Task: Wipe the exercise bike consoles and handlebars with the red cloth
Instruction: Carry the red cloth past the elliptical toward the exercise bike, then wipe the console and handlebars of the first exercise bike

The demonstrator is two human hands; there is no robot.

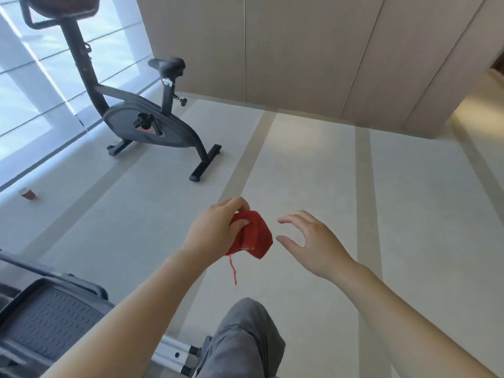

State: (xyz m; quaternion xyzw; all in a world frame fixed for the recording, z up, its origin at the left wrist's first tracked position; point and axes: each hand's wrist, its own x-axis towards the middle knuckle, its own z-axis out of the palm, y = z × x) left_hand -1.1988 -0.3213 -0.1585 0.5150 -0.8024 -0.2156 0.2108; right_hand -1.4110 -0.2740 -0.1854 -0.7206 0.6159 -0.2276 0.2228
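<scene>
Gripping red cloth [256, 237], left hand [215, 230]; cup [27, 193] on floor [300, 173].

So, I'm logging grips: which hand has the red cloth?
The left hand grips the bunched red cloth; the right hand is open beside it, apart from the cloth, holding nothing.

No words or numbers that we can read, only a red and white sticker [148, 130] on the side housing of the exercise bike [171, 124] at far left, its print too blurred for us
</scene>
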